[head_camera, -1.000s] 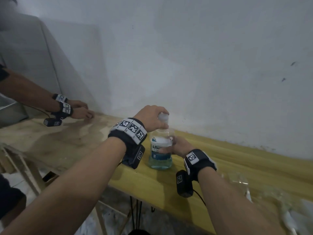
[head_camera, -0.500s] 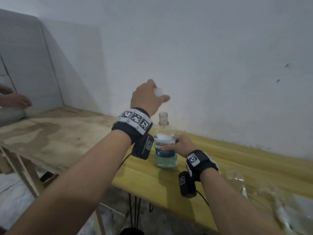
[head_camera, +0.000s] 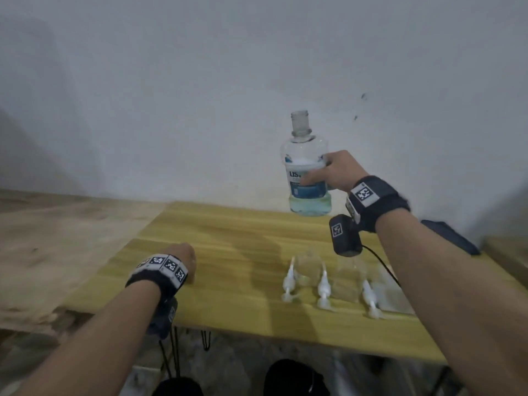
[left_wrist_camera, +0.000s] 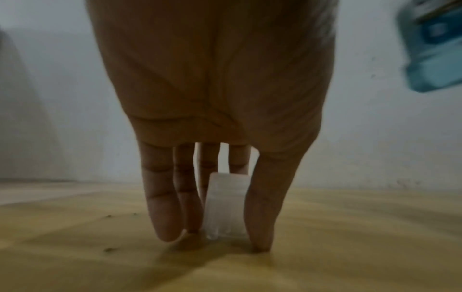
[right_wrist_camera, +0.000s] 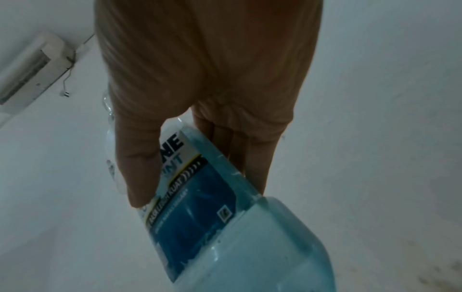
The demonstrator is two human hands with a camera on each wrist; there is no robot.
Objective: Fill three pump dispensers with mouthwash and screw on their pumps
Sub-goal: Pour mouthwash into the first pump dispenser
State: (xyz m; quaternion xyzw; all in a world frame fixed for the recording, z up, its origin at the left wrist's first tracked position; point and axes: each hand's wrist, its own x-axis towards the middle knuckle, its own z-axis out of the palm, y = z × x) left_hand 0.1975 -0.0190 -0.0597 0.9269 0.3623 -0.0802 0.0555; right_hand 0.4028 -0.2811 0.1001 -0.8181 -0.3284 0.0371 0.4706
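Observation:
My right hand (head_camera: 333, 172) grips the uncapped mouthwash bottle (head_camera: 307, 170) upright in the air, above the yellow table (head_camera: 234, 252); thumb and fingers wrap its blue label (right_wrist_camera: 195, 197). My left hand (head_camera: 183, 257) is down at the table's left part and pinches the white bottle cap (left_wrist_camera: 226, 205) between thumb and fingers, the cap's lower end touching the wood. Three clear dispenser bottles (head_camera: 310, 267) stand below the right wrist, blurred, with three white pumps (head_camera: 324, 290) lying in front of them.
A bare plywood bench (head_camera: 57, 238) adjoins the yellow table on the left. The white wall (head_camera: 200, 95) runs close behind. A dark object (head_camera: 451, 237) lies at the far right of the table. An air-conditioning unit (right_wrist_camera: 27, 73) hangs on the wall.
The left hand carried the cap from above the bottle down to the table on the left. The right hand lifted the bottle off the table and moved it right, above the dispensers.

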